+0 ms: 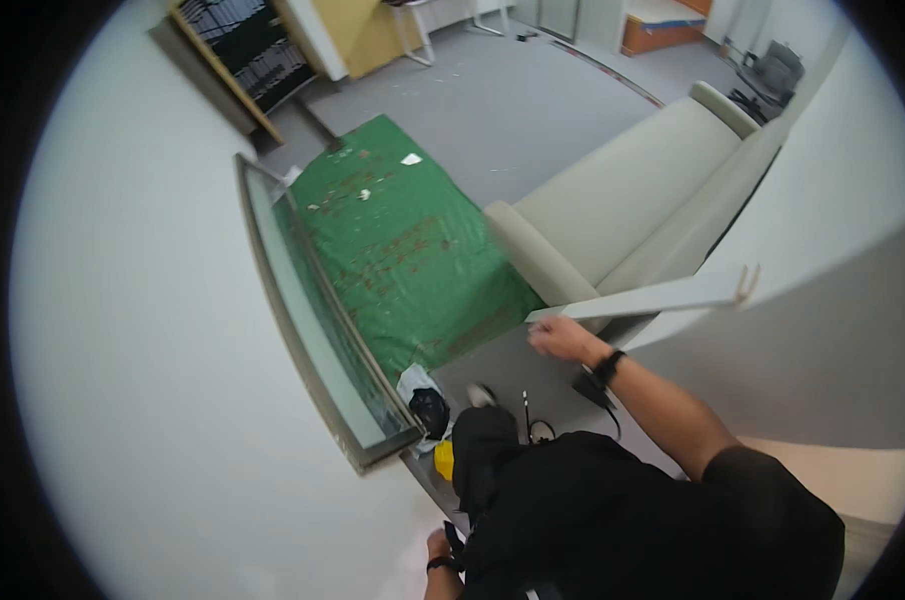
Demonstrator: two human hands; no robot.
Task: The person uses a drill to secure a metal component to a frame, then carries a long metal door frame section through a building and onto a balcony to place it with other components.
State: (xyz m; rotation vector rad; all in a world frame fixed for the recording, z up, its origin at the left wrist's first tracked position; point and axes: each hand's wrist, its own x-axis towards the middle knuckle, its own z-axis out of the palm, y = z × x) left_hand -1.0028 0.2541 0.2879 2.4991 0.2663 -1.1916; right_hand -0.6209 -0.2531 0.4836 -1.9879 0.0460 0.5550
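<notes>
My right hand (pixel 564 340), with a black band at its wrist, reaches forward with its fingers curled. It is right against the near end of a long white board (pixel 662 297), which has a beige fork-like piece at its other end. Whether the fingers grip the board is not clear. A dark box-like thing (pixel 592 388) with a black cord shows beneath my right forearm. Low in the picture, my left hand (pixel 438 546) is closed beside my body. A small black thing (pixel 453 541) sits at its fingers, too little of it showing to name.
A framed glass panel (pixel 317 310) stands out from the left wall. Ahead, a stained green sheet (pixel 402 250) covers the floor, beside a pale sofa (pixel 622 190). A plastic bag (pixel 417 383) and a yellow thing (pixel 444 460) lie by my leg. A dark shelf (pixel 247 50) stands far left.
</notes>
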